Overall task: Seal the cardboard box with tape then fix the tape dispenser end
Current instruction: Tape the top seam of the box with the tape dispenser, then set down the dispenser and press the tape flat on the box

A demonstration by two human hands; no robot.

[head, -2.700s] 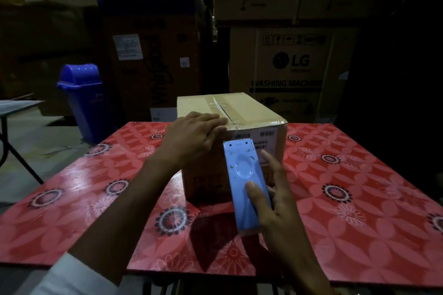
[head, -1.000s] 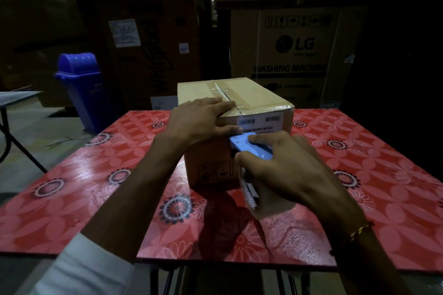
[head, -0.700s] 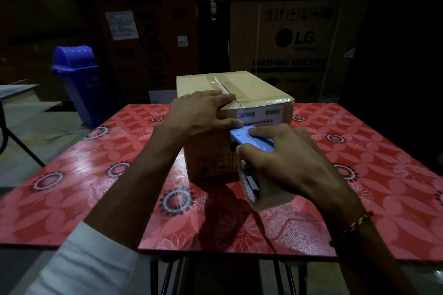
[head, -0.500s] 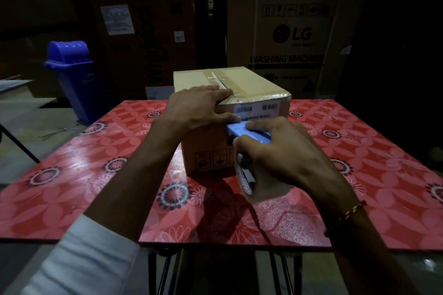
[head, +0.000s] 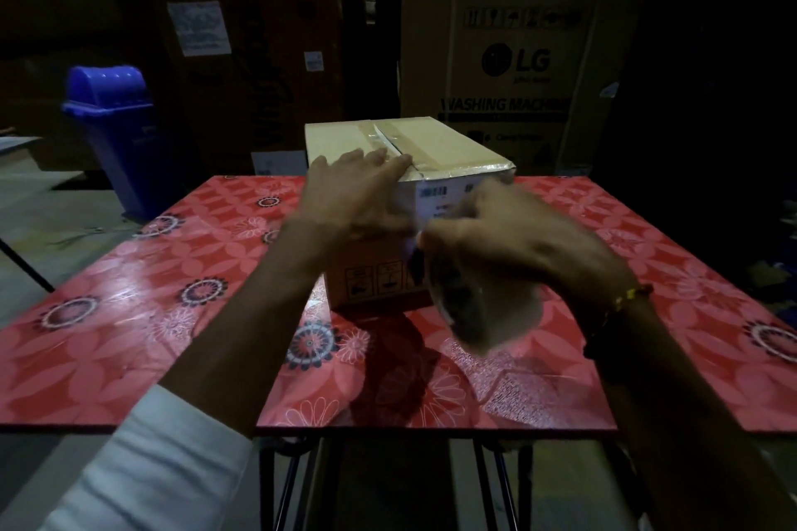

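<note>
You are sealing the brown cardboard box (head: 435, 151) standing on the red flower-patterned counter (head: 129, 293); a glossy clear tape strip (head: 390, 140) is already lying along its top seam, so this part looks mostly done. Your left hand (head: 349, 194) is pressing flat and open on the near top edge, holding nothing. Your right hand (head: 509, 237) is closing its grip around the blurred tape dispenser with its clear roll (head: 470, 306) just at the front face. The dispenser end is not fixed yet. The box is closed, its contents hidden; the blue lidded bin (head: 112, 129) stands well apart.
</note>
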